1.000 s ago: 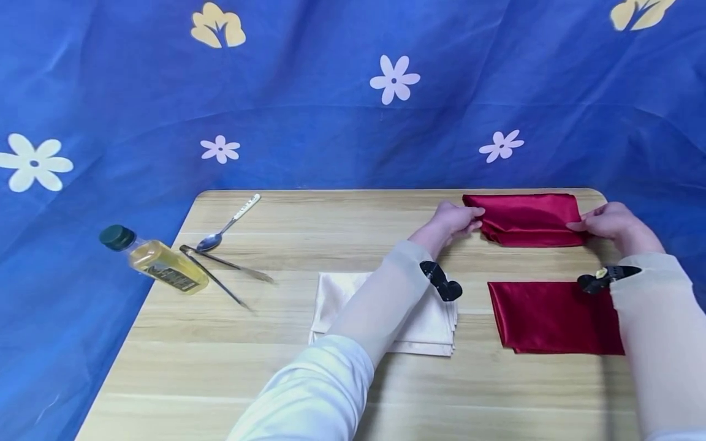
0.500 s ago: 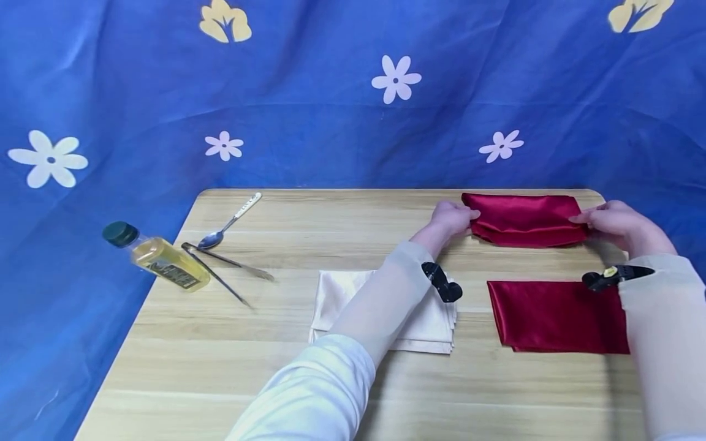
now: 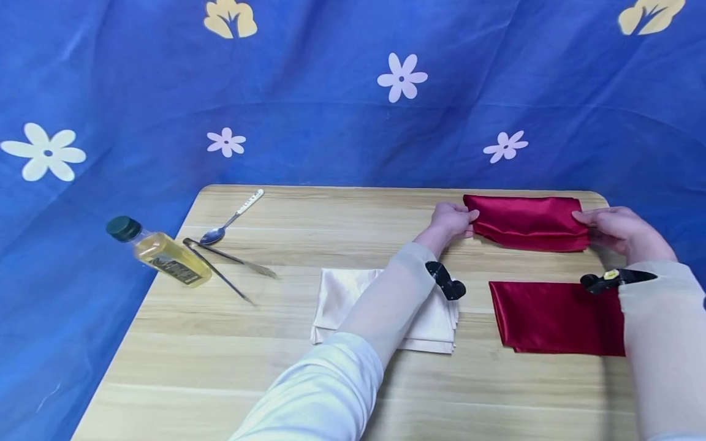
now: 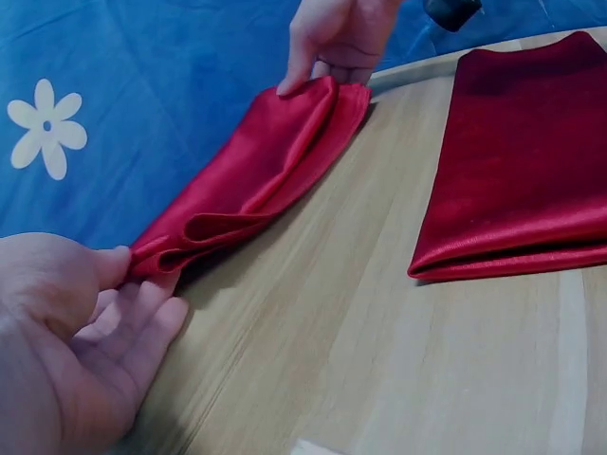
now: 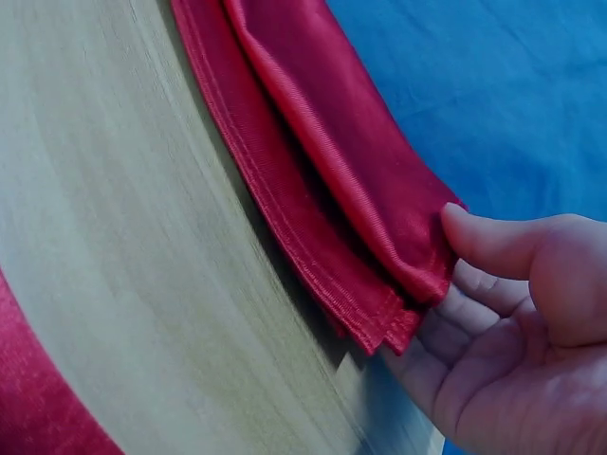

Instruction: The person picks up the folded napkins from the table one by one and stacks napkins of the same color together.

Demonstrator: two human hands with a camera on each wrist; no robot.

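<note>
A folded dark red satin cloth (image 3: 526, 222) lies near the table's far right edge, between both hands. Its left end is pinched by my left hand (image 3: 451, 222), with the thumb on top and the fingers beneath, as the left wrist view shows. My right hand (image 5: 517, 327) pinches the opposite end the same way in the right wrist view. Layered folds of the cloth (image 4: 256, 180) face the near side, and a shadow lies under them. A second folded red cloth (image 3: 557, 318) lies flat nearer me, partly hidden by the right forearm.
A folded white satin cloth (image 3: 344, 294) lies under the left forearm. At the left stand or lie a bottle of yellow liquid (image 3: 173, 260) with a green cap, metal tongs (image 3: 226, 278) and a spoon (image 3: 214, 236). A blue flowered curtain (image 3: 331, 122) hangs behind the table (image 3: 248, 367).
Both hands keep hold of the far red cloth. Its near folds have shifted a little, and the right hand has moved slightly right. The head view has tilted slightly.
</note>
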